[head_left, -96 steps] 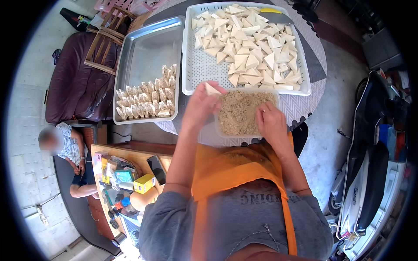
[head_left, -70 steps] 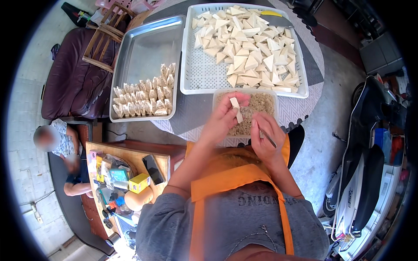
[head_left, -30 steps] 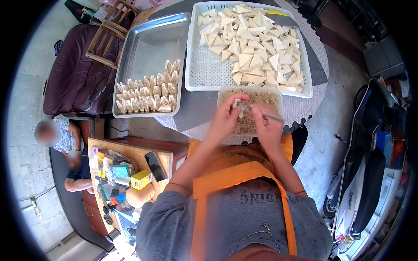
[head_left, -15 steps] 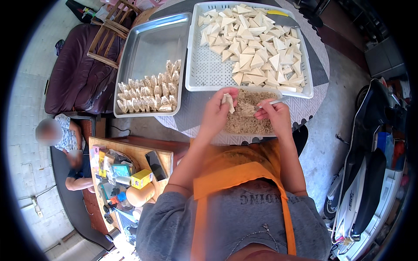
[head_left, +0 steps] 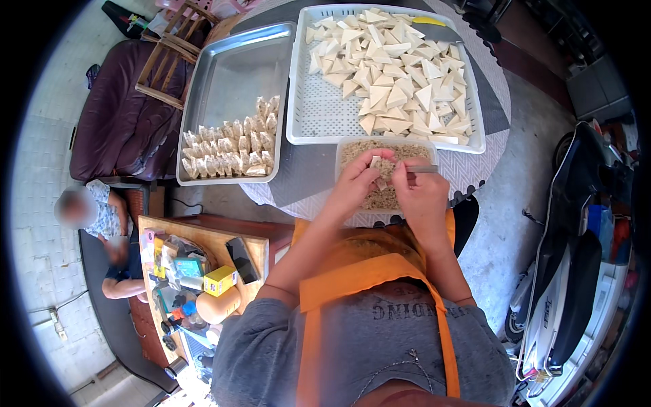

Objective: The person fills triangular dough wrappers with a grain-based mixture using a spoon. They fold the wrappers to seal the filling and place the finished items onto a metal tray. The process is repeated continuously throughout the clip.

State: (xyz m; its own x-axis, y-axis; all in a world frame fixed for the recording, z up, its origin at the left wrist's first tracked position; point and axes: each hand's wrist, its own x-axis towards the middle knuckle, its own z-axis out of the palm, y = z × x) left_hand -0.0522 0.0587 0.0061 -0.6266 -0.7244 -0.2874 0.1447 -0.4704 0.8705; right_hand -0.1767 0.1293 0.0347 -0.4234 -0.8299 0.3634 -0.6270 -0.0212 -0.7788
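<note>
Over a clear tub (head_left: 338,157) of crumbly brown mince filling (head_left: 380,201), my left hand (head_left: 355,180) is closed on a pale tofu piece (head_left: 375,162), pinched between thumb and fingers. Close beside it, my right hand (head_left: 420,197) grips a metal utensil by its flat handle (head_left: 424,168); its working end is hidden by the fingers, at the tofu piece. Beyond the tub, a white perforated basket (head_left: 298,112) holds a heap of tofu triangles (head_left: 400,78). Rows of filled tofu pieces (head_left: 234,152) stand in the near part of a metal tray (head_left: 241,64) at left.
A yellow-handled knife (head_left: 428,21) lies at the basket's far right corner. At lower left, a wooden table (head_left: 254,234) carries a phone (head_left: 241,259), boxes and bottles. A person (head_left: 108,217) sits at far left. A motorbike (head_left: 556,292) stands at right.
My hands have come together over the tub. The left moved right with the tofu piece; the right brought the utensil up to it, its handle now lying nearly level.
</note>
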